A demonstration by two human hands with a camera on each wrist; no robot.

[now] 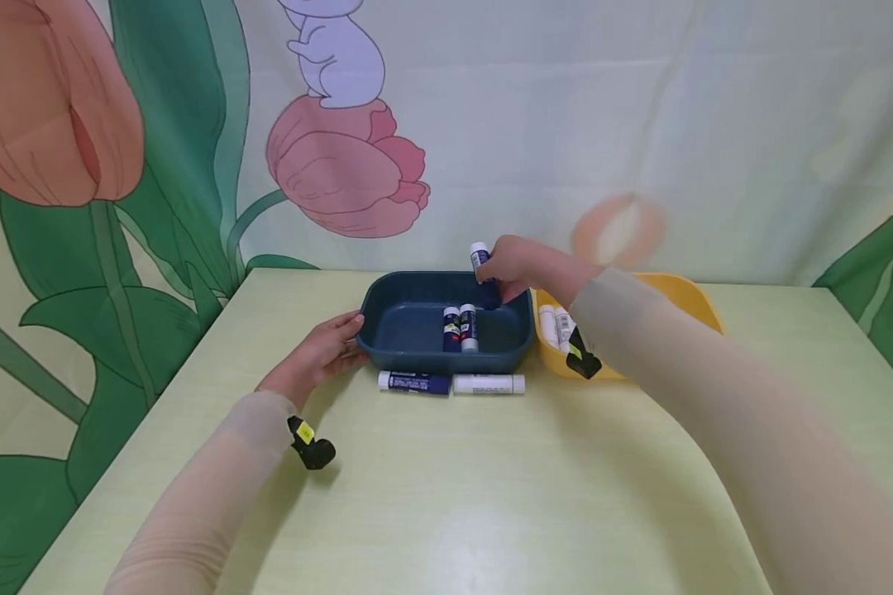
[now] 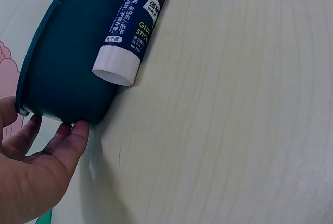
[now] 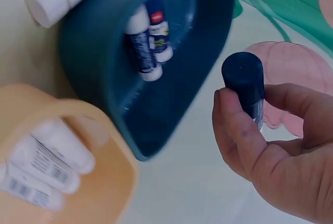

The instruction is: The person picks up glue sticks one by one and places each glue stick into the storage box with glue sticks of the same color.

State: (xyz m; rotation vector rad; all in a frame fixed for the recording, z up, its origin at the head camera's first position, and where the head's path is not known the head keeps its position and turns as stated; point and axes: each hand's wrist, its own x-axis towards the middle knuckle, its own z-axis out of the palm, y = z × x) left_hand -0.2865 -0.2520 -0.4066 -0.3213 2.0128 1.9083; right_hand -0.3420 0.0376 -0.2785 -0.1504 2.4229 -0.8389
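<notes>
My right hand (image 1: 512,263) pinches a dark blue glue stick (image 1: 479,254) between thumb and fingers, above the right end of a dark blue plastic bin (image 1: 409,361). Its dark blue end (image 3: 243,73) faces the camera in the right wrist view. Inside the bin, two blue-and-white glue sticks (image 1: 469,329) lie side by side. My left hand (image 1: 326,347) holds the bin's left end, thumb at the rim and fingertips against the outer wall. Along the bin's front lie a blue glue stick with a white cap (image 2: 132,31) and a white glue stick (image 1: 489,384).
A yellow bin (image 1: 688,296) stands against the right side of the blue one, partly hidden by my right forearm. Several white glue sticks (image 3: 44,164) lie in it. Behind the pale table (image 1: 446,496) hangs a printed curtain (image 1: 536,124).
</notes>
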